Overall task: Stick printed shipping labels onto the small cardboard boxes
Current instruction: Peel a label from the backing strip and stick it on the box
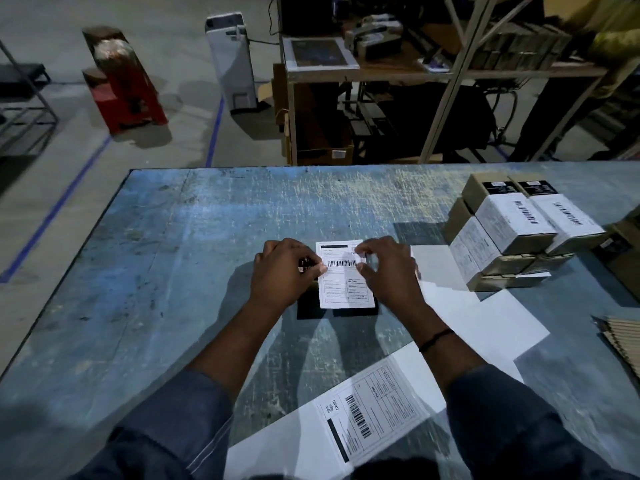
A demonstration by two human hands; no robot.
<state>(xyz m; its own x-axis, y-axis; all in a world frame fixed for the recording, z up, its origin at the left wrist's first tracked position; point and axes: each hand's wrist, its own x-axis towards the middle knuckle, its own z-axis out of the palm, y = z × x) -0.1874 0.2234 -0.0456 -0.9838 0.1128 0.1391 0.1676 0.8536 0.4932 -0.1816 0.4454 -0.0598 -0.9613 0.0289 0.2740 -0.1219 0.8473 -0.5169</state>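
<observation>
I am looking down on a scratched blue desk (173, 237) in a dim warehouse, with metal shelving (450, 74) standing beyond its far edge. The left hand (287, 271) and the right hand (389, 271) are working close together without touching. The small box (308, 310) is sitting between them, dark wherever it is showing. The left hand is gripping the box's left side with curled fingers, its thumb lying on the left edge of the label (346, 282). The right hand is pinching the label's upper right corner between thumb and forefinger. The label is lying over the top of the box, barcode facing up.

I am counting one box in the hands. Right of the right hand and further out, a stack of labelled boxes (512, 233) is standing in layers. Two are showing side by side on top, and I cannot count those underneath. One more printed label sheet (374, 414) is lying nearer the body, between the forearms. Blank white sheets (491, 320) are lying overlapped just right of the right wrist, and I cannot count them. Corrugated cardboard (623, 341) is poking in at the far right.
</observation>
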